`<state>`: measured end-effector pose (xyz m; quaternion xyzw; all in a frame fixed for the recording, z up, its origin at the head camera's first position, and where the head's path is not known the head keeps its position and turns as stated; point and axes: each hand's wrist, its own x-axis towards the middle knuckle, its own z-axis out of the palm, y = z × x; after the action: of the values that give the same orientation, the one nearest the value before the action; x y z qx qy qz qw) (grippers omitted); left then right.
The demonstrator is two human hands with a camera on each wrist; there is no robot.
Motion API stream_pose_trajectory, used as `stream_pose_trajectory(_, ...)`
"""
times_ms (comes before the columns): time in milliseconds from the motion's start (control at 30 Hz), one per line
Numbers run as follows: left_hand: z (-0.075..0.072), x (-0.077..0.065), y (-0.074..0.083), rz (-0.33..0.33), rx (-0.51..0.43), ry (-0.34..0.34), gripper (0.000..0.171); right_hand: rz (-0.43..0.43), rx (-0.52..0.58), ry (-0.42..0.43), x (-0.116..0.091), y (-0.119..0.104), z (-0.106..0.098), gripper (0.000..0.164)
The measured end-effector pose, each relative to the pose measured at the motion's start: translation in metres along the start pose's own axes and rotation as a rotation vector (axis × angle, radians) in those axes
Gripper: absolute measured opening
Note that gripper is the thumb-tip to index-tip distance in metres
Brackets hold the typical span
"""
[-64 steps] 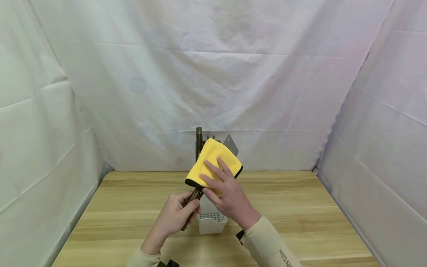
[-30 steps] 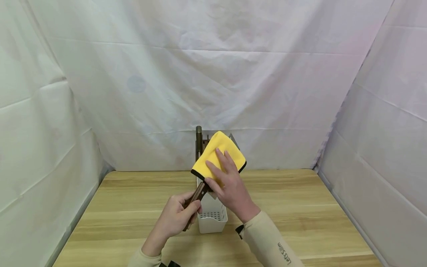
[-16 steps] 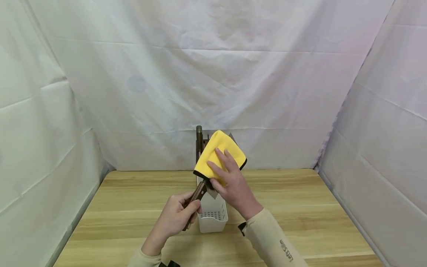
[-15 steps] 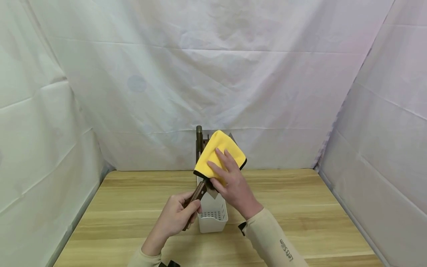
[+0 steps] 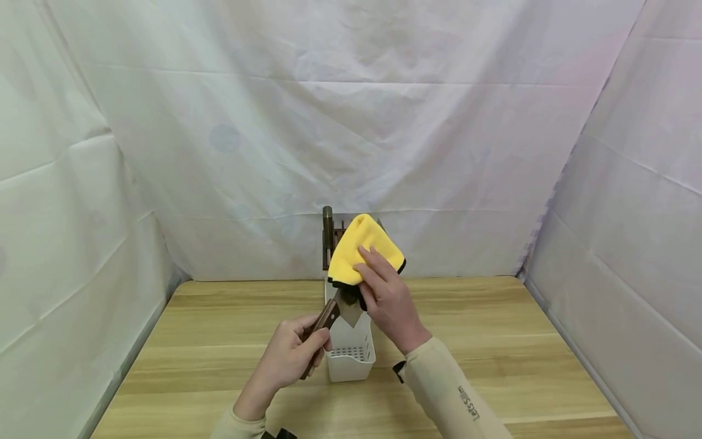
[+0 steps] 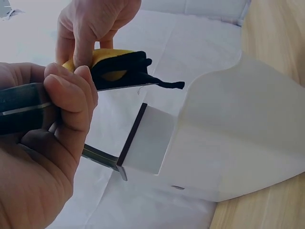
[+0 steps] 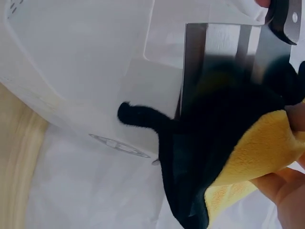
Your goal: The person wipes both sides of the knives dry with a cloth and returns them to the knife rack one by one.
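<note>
In the head view my left hand (image 5: 285, 353) grips the dark brown riveted handle (image 5: 329, 313) of a cleaver, raised and slanting up to the right. My right hand (image 5: 390, 299) holds a folded yellow cloth (image 5: 359, 253) with black edging over the cleaver's blade, its fingers spread along the cloth. The heel of the steel blade (image 5: 351, 312) shows below the cloth, and most of the rest is covered. From the right wrist, the broad blade (image 7: 221, 40) stands out past the cloth's black underside (image 7: 209, 114). Curled fingers wrap the handle (image 6: 21, 107) in the left wrist view.
Behind the hands a white holder with a perforated front basket (image 5: 351, 369) stands on the wooden table (image 5: 219, 341). A dark, upright handle (image 5: 328, 222) rises from its slotted back part. White sheets (image 5: 263, 152) hang behind and at both sides.
The cloth in my right hand has shifted right and slightly up along the blade, baring more steel near the handle. Its lower edge now folds upward. My left hand has hardly moved.
</note>
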<state>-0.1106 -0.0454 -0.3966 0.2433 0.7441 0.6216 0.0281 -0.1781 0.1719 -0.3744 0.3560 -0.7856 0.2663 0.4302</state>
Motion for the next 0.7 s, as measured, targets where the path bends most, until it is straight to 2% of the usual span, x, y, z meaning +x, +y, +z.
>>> stream_pose_trajectory(233, 0.002, -0.001, -0.001, -0.005, 0.008, 0.013, 0.027, -0.028, -0.009, 0.064, -0.004, 0.006, -0.002, 0.028)
stream_pose_trajectory(400, 0.003, -0.001, 0.001, -0.041, 0.009, 0.014, 0.027, -0.004, -0.015, 0.096, -0.005, 0.009, -0.006, 0.03)
stream_pose_trajectory(700, 0.0, 0.001, 0.004, -0.056, 0.02, 0.007, 0.026, 0.034, -0.03, 0.149, -0.007, 0.015, -0.017, 0.035)
